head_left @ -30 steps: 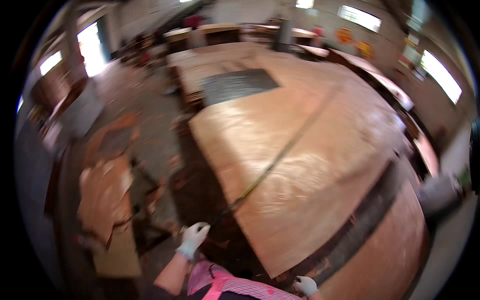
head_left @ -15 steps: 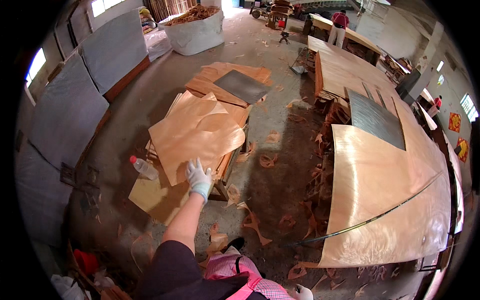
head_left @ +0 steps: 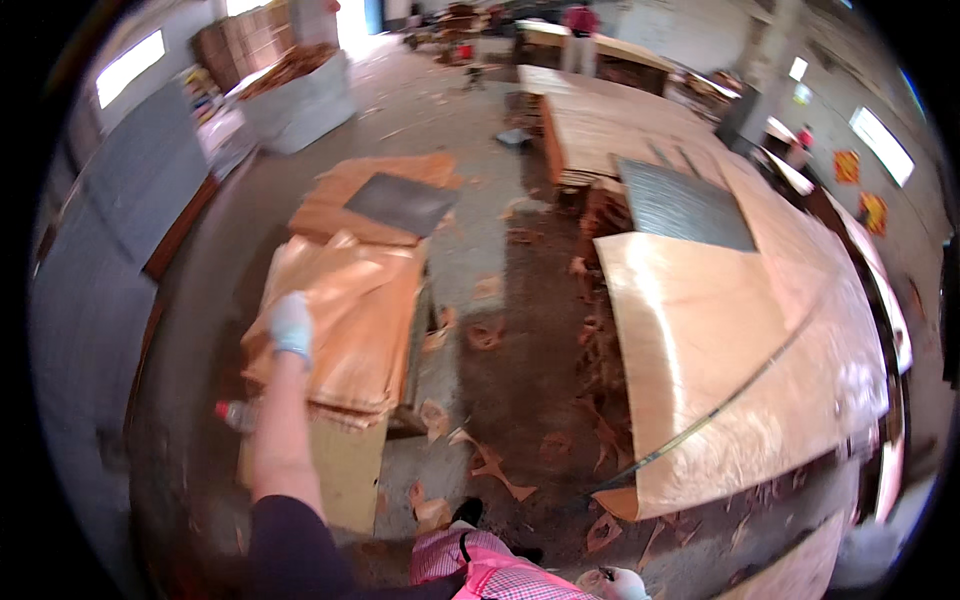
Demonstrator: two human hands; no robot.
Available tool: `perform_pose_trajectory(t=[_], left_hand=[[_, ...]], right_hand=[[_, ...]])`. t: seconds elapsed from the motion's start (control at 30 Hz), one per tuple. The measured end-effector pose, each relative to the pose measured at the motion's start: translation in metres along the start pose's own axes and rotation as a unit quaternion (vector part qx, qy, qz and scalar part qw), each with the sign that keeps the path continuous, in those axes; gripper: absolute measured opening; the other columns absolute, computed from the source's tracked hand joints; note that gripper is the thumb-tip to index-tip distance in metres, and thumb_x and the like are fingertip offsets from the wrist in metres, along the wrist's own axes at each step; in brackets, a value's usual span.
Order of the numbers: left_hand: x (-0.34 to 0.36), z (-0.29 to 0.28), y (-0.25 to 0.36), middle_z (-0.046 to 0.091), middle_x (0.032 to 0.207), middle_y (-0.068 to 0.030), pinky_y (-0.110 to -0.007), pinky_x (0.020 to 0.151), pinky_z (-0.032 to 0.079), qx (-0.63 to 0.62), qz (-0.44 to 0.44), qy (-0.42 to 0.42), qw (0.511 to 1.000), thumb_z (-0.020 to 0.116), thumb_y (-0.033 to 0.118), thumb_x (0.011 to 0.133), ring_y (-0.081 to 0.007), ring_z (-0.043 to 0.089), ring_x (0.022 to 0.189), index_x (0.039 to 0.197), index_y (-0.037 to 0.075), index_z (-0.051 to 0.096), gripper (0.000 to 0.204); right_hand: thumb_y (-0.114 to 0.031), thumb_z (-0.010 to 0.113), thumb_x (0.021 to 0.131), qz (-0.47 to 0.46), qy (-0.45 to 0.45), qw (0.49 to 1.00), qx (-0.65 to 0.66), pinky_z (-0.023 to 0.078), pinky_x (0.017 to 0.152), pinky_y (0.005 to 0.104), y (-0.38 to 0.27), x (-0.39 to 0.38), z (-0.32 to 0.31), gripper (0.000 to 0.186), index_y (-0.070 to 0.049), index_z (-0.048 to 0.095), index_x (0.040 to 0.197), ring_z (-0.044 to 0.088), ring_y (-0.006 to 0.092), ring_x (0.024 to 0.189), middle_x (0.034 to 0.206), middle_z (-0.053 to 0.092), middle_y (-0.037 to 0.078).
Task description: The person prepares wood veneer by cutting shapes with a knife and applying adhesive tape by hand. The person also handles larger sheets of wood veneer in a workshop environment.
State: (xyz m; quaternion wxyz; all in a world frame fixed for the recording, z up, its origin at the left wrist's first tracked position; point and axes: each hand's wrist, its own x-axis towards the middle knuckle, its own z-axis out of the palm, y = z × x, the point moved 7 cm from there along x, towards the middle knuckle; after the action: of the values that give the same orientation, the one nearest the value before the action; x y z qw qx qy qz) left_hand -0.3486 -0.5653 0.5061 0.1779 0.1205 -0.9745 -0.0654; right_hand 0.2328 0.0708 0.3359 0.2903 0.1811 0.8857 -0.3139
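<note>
My left hand (head_left: 290,325), in a whitish glove, is on the left part of a rumpled tan wood veneer sheet (head_left: 352,300) that tops a low stack. Motion smears its fingers, so I cannot tell whether they grip the sheet or press on it. The sheet buckles in ridges beyond the hand. My right hand (head_left: 625,583), also gloved, hangs low by my pink checked apron, cut off by the lower edge; its fingers are unclear. A clear bottle with a red cap (head_left: 235,415) lies left of my forearm, partly hidden. A yellowish board (head_left: 350,470) lies at the stack's near end.
Beyond the stack, a dark plate (head_left: 400,207) rests on more veneer. At right stands a long table of pale sheets (head_left: 720,380) with a grey plate (head_left: 685,203) and a thin rod (head_left: 715,412). Veneer scraps (head_left: 495,468) litter the floor. A person (head_left: 580,35) stands far back.
My left hand has moved from the top sheet's near edge to its left part. That sheet has shifted from its skewed lie and become rumpled. The view has swung right.
</note>
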Motion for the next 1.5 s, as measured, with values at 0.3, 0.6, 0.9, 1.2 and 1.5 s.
perform_pose_trajectory(t=[0.3, 0.6, 0.9, 1.2, 1.5], left_hand=[[0.065, -0.242, 0.256, 0.068, 0.084, -0.0126, -0.041, 0.102, 0.04, 0.197, 0.216, 0.264, 0.919, 0.046, 0.009, 0.091, -0.0269, 0.067, 0.081, 0.108, 0.012, 0.069, 0.029], [-0.118, -0.345, 0.607, 0.069, 0.089, -0.0085, -0.039, 0.094, 0.047, 0.032, 0.362, 0.419, 0.832, 0.051, 0.013, 0.088, -0.0272, 0.066, 0.092, 0.1, 0.015, 0.071, 0.023], [-0.336, -0.321, 0.916, 0.067, 0.086, -0.007, -0.039, 0.068, 0.054, -0.057, 0.445, 0.307, 0.839, 0.052, 0.013, 0.089, -0.0279, 0.066, 0.078, 0.114, 0.02, 0.067, 0.03], [-0.52, -0.21, 1.191, 0.068, 0.096, -0.0053, -0.038, 0.076, 0.053, -0.117, 0.541, 0.234, 0.8, 0.057, 0.003, 0.078, -0.0269, 0.065, 0.087, 0.106, 0.015, 0.064, 0.031], [-0.667, -0.105, 1.398, 0.067, 0.092, -0.0066, -0.036, 0.08, 0.05, -0.157, 0.558, 0.105, 0.808, 0.057, 0.005, 0.077, -0.0259, 0.063, 0.085, 0.111, 0.013, 0.061, 0.035]], right_hand=[[-0.038, 0.053, 0.086, 0.134, -0.032, 0.99, -0.026, 0.051, 0.085, 0.0443, 0.133, -0.027, 0.044, 0.038, -0.01, 0.069, 0.106, 0.065, 0.0389, 0.096, 0.099, 0.069, 0.02], [-0.031, 0.055, 0.086, 0.069, 0.148, 0.977, 0.135, 0.048, 0.094, 0.0425, 0.269, -0.099, -0.014, 0.037, -0.008, 0.069, 0.112, 0.062, 0.0382, 0.106, 0.111, 0.066, 0.02], [-0.04, 0.054, 0.085, 0.328, 0.126, 0.928, 0.121, 0.052, 0.084, 0.0473, 0.509, -0.247, -0.047, 0.039, -0.011, 0.071, 0.104, 0.066, 0.0389, 0.094, 0.1, 0.069, 0.02], [-0.044, 0.055, 0.088, 0.268, 0.297, 0.87, 0.288, 0.052, 0.083, 0.0456, 0.618, -0.211, -0.106, 0.042, -0.01, 0.071, 0.106, 0.065, 0.0393, 0.095, 0.101, 0.069, 0.02], [-0.04, 0.052, 0.087, 0.312, 0.228, 0.889, 0.244, 0.052, 0.078, 0.0443, 0.83, -0.221, -0.237, 0.04, -0.007, 0.069, 0.102, 0.067, 0.0379, 0.09, 0.095, 0.069, 0.021]])
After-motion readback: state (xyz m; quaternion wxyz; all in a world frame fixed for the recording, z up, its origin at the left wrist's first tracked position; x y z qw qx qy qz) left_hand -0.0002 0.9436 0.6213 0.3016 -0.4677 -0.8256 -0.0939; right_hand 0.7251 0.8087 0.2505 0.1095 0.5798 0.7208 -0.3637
